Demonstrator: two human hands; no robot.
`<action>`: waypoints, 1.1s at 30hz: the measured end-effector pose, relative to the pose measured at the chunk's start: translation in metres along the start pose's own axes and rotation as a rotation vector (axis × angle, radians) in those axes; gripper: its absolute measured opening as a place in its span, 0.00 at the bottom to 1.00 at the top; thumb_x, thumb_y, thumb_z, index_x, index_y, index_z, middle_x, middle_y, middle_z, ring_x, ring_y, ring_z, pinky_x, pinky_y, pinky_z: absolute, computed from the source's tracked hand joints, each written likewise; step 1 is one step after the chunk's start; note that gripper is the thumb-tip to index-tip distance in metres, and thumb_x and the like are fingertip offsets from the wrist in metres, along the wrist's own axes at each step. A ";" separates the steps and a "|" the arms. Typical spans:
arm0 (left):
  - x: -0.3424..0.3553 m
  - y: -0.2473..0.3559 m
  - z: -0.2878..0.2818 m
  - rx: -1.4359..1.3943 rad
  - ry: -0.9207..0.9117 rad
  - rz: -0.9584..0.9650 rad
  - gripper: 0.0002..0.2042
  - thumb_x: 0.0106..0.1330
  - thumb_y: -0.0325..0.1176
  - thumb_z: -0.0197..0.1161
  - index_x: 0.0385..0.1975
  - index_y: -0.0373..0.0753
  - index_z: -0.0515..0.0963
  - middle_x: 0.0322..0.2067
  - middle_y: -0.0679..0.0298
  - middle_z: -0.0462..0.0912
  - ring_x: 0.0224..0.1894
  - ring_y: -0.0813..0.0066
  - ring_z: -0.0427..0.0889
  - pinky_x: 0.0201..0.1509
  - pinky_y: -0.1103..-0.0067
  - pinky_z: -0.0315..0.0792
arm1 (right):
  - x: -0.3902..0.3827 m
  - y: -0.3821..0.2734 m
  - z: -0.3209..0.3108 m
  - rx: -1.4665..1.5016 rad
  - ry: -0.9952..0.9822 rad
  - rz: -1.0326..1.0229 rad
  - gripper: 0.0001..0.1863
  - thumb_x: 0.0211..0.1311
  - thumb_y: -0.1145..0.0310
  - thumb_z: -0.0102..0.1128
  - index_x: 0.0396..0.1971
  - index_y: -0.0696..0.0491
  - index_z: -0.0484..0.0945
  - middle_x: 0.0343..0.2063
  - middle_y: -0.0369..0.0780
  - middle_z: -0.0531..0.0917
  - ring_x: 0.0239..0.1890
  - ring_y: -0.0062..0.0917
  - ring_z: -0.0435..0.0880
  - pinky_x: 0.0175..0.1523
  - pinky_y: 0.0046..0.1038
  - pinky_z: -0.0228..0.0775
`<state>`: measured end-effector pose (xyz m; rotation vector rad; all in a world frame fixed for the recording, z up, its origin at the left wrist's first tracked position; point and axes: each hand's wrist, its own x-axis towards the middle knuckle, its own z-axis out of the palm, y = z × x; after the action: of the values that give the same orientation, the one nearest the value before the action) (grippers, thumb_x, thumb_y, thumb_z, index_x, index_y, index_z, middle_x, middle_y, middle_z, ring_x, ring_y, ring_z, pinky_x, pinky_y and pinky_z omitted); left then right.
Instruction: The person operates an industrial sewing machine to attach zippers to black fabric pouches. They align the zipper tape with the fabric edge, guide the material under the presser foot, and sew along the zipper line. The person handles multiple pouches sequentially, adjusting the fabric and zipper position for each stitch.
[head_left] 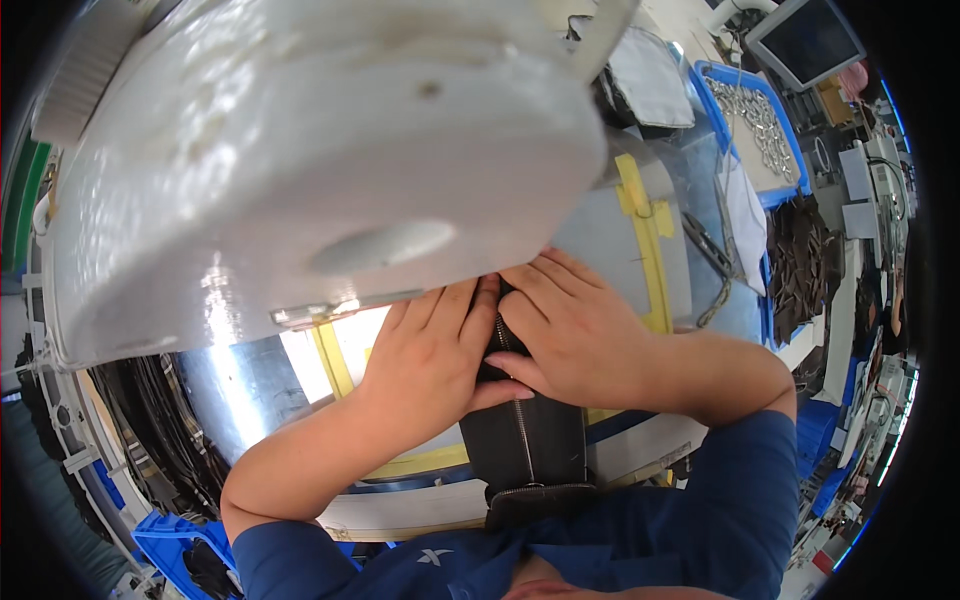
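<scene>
A long black zippered piece (545, 430), like part of a bag, runs from my chest to beneath a large white sewing machine head (330, 150). Its metal zipper lies lengthwise down the middle. My left hand (430, 345) grips the piece from the left, thumb across the zipper. From the right, my right hand (575, 325) grips it too, its thumb reaching toward the zipper just above the left thumb. The forward fingers of both hands lie close together beside the machine head. That head hides some fingertips, the far end of the piece and any needle.
Yellow tape (645, 240) marks the pale work surface. A blue tray (750, 120) of small metal parts stands at far right, near dark strips (800, 265) and a monitor (805, 40). Black pieces (155, 430) hang at left, above a blue bin (180, 545).
</scene>
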<state>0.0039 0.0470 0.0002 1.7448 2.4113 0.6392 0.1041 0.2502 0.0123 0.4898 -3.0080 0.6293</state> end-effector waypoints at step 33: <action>-0.002 0.004 0.006 0.096 -0.042 -0.014 0.56 0.48 0.64 0.79 0.69 0.24 0.70 0.73 0.39 0.70 0.70 0.37 0.71 0.76 0.53 0.64 | -0.027 0.026 -0.058 0.080 0.232 0.135 0.20 0.64 0.58 0.73 0.46 0.58 0.82 0.51 0.49 0.84 0.57 0.46 0.84 0.63 0.44 0.76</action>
<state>0.0099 0.0476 -0.0039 1.7561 2.4619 0.4871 0.1193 0.3032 0.0528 0.2006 -2.8211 0.7599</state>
